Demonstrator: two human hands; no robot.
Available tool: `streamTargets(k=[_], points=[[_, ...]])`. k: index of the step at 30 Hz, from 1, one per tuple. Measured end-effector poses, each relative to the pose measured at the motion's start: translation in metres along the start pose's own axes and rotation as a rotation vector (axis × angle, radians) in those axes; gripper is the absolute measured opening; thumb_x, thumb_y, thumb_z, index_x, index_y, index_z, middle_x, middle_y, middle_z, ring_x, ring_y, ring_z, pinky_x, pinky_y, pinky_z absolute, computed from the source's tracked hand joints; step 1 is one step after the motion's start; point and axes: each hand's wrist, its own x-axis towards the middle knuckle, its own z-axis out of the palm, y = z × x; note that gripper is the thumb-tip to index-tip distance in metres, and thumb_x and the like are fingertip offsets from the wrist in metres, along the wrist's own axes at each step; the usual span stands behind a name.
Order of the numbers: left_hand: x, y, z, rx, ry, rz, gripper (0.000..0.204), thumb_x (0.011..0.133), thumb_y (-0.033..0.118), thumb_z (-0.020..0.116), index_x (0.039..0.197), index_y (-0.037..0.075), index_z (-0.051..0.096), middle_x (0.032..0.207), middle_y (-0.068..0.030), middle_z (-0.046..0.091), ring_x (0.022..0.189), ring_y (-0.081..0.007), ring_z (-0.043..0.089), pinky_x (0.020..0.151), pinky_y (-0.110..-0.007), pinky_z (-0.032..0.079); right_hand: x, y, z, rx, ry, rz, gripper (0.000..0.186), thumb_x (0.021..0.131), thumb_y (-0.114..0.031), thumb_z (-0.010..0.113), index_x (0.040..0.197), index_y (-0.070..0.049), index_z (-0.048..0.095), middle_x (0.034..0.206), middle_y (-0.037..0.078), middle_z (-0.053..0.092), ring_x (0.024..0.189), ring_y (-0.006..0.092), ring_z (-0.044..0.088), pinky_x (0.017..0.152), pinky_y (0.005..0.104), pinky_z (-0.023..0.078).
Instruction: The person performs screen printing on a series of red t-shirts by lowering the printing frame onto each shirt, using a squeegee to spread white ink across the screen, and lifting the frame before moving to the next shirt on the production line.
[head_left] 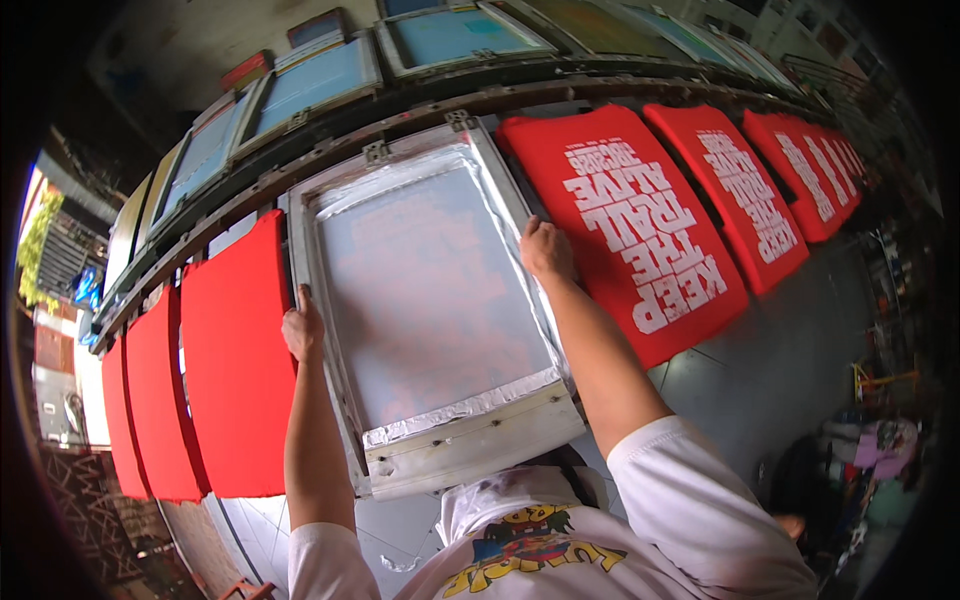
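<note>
I'm clamping my left grip (302, 328) and right grip (546, 248) on opposite side rails (497, 180) of the framed screen (430, 310), which is lying between them. I'm judging it stiff, fairly heavy, its mesh (440, 250) fragile; those rails are offering the safest hold.

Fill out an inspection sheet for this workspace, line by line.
Surface: largely hidden under a silver-taped rectangular screen with pale mesh and red fabric panels.
Job's things: the screen lies between a plain red fabric panel on the left and a red fabric panel with white lettering on the right.
Clutter: dim, blurred heap with a pinkish bundle at far right.
Grippers: bare left hand curled at the screen's left edge; bare right hand at its right edge.
Cables: nothing seen.
Surroundings: blue-mesh rectangular frame behind; grey tiled floor.
</note>
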Motion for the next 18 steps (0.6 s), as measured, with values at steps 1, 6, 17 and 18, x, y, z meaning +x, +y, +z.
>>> streamTargets(k=[1,6,17,18], points=[[0.006,-0.005,0.001,0.027,-0.048,-0.012,0.093,0.094,0.076,0.04,0.105,-0.01,0.073,0.113,-0.0341,0.069,0.113,-0.0486,0.064,0.097,-0.056,0.049,-0.001,-0.001,0.001,0.002,0.001,0.002,0.059,0.106,-0.036,0.034,0.098,0.006,0.074,0.106,0.032,0.071,0.105,0.0462,0.069,0.096,0.0514,0.054],[0.016,-0.015,0.011,0.037,-0.009,0.039,0.1,0.092,0.082,0.036,0.096,-0.01,0.074,0.101,-0.0333,0.071,0.104,-0.0469,0.068,0.09,-0.055,0.051,0.0,0.0,0.0,0.039,-0.02,0.029,0.062,0.107,-0.04,0.031,0.1,0.004,0.074,0.103,0.032,0.071,0.102,0.0491,0.068,0.093,0.0547,0.055],[0.013,-0.012,0.011,0.013,-0.058,0.049,0.099,0.094,0.081,0.037,0.097,-0.011,0.074,0.097,-0.0319,0.072,0.098,-0.0466,0.069,0.088,-0.056,0.051,-0.003,0.001,0.002,0.028,0.061,0.031,0.057,0.107,-0.038,0.035,0.091,0.0,0.074,0.095,0.027,0.074,0.094,0.0423,0.072,0.087,0.0488,0.058],[0.023,-0.021,0.009,0.024,-0.06,0.06,0.098,0.094,0.08,0.037,0.096,-0.011,0.074,0.095,-0.032,0.072,0.096,-0.0468,0.069,0.087,-0.056,0.051,-0.006,-0.005,-0.001,0.054,0.005,0.029,0.058,0.107,-0.04,0.033,0.094,0.001,0.073,0.098,0.029,0.073,0.098,0.0442,0.071,0.091,0.0506,0.056]])
